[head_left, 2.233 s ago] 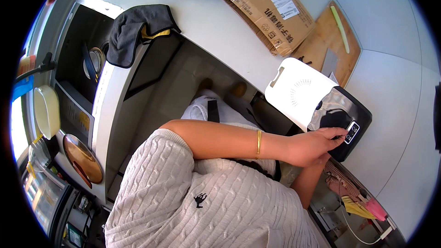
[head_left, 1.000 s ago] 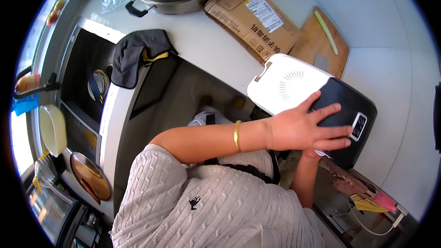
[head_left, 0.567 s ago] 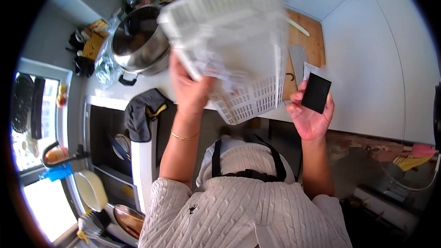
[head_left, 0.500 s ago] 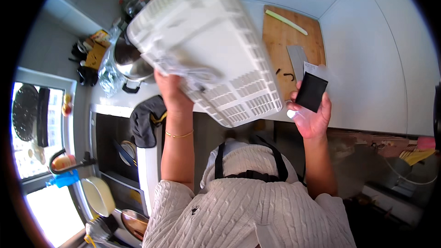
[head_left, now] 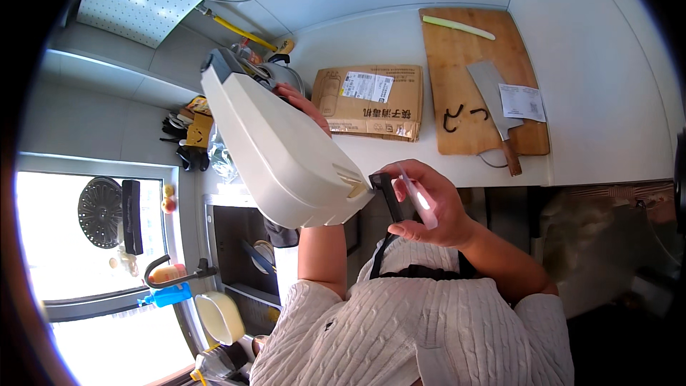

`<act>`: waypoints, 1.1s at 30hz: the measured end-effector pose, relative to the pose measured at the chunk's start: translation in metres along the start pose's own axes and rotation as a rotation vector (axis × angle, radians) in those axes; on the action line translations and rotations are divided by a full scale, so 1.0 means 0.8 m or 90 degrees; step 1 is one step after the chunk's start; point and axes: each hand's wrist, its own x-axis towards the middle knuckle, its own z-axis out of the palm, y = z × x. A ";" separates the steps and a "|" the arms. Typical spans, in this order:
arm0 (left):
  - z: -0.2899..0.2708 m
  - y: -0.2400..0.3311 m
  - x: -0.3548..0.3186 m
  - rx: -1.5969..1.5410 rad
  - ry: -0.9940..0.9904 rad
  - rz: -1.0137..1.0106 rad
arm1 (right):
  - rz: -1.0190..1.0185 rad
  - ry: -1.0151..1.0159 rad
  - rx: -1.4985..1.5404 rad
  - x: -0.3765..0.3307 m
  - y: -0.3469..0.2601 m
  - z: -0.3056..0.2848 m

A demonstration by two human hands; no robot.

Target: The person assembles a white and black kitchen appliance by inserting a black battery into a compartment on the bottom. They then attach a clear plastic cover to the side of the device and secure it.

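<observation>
My left hand (head_left: pixel 306 107) is closed around the far side of a long cream-white plastic appliance housing (head_left: pixel 286 150), mostly hidden behind it. The housing is tilted, its grey end (head_left: pixel 223 64) up at the left and its slotted end low, near my chest. In my right hand (head_left: pixel 446 204) is a small black plate-like part (head_left: pixel 387 196), seen nearly edge-on against the housing's slotted end; whether they touch I cannot tell. A translucent plastic strip (head_left: pixel 418 196) is also in the right hand's fingers.
A cardboard box (head_left: pixel 368 104) with a label lies on the counter. Right of it, a wooden cutting board (head_left: pixel 457 71) carries a cleaver (head_left: pixel 493 93), a green-white stalk (head_left: pixel 457 27), black curved bits (head_left: pixel 451 118) and a paper slip (head_left: pixel 523 103). The sink (head_left: pixel 239 243) is at left.
The housing has turned from its slatted underside to its smooth side and swung down left, uncovering the cardboard box. My right hand has moved left toward it, and the black part is turned edge-on.
</observation>
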 end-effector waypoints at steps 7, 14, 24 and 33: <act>-0.025 -0.003 -0.014 0.155 -0.010 -0.103 | 0.011 0.019 -0.006 0.005 -0.011 -0.023; -0.042 -0.017 -0.012 0.217 0.051 -0.050 | -0.005 0.049 0.109 0.000 -0.014 -0.033; -0.068 -0.011 0.003 0.273 0.182 0.172 | 0.099 0.081 0.175 -0.004 -0.035 -0.024; -0.083 0.007 -0.006 0.724 0.202 0.097 | -0.002 0.307 0.435 -0.006 -0.006 -0.035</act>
